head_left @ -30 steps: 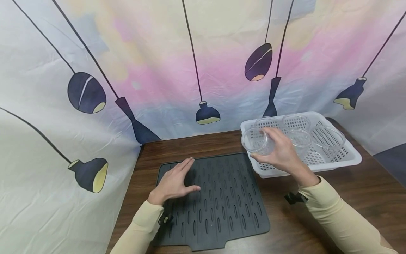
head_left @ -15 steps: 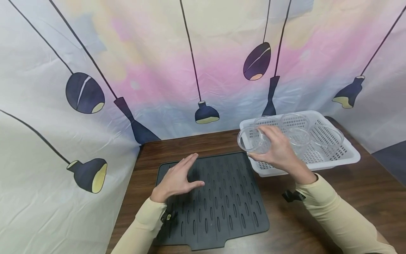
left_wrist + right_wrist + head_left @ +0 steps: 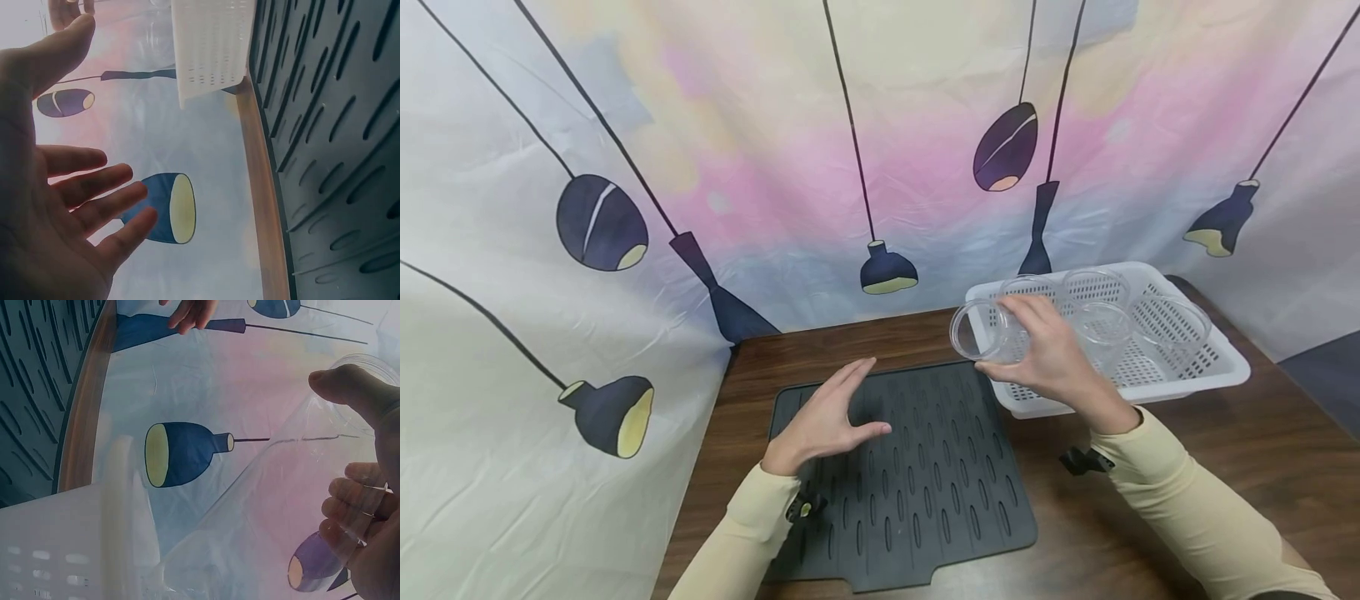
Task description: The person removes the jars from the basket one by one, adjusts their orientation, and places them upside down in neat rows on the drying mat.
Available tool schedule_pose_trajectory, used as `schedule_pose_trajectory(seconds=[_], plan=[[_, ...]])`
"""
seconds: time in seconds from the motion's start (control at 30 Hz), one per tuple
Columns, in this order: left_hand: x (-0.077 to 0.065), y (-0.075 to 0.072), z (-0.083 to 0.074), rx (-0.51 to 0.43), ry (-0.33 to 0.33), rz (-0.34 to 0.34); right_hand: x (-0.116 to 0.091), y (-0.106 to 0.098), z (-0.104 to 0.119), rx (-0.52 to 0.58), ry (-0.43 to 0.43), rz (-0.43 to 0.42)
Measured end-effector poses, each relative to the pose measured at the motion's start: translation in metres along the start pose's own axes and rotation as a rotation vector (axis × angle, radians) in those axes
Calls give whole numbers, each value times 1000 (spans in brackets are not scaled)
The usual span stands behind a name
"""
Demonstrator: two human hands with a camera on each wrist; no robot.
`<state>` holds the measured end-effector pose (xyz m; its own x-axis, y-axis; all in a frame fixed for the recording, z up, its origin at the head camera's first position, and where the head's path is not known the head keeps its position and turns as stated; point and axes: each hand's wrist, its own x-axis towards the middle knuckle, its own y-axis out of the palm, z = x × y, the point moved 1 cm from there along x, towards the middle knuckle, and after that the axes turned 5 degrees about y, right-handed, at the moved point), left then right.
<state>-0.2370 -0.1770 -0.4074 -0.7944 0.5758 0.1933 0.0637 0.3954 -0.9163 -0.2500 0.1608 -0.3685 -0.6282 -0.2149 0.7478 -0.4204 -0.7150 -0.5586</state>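
Observation:
A clear plastic cup (image 3: 979, 330) hangs tilted over the white basket's left edge, its round mouth turned to the left. My right hand (image 3: 1051, 354) grips it, thumb on the near side and fingers on the far side. In the right wrist view the thumb and curled fingers of the right hand (image 3: 365, 506) wrap the see-through wall of the cup (image 3: 262, 487). My left hand (image 3: 823, 421) is held above the dark grey drying mat (image 3: 925, 492), thumb spread from the fingers. The left wrist view shows that hand (image 3: 75, 231) with nothing in its palm.
The white perforated basket (image 3: 1213, 375) stands at the back right of the wooden table (image 3: 1097, 533). Several clear cups (image 3: 1176, 325) stand inside it. Behind the table hangs a cloth (image 3: 760, 183) printed with lamps.
My right hand has carried the cup a little to the left, toward the basket's edge. The left hand has drifted slightly right over the mat.

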Motion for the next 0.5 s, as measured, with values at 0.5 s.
schedule_pose_trajectory(seconds=[0.5], plan=[[8, -6, -11, -62, 31, -82, 7, 5, 9, 13, -70, -24]])
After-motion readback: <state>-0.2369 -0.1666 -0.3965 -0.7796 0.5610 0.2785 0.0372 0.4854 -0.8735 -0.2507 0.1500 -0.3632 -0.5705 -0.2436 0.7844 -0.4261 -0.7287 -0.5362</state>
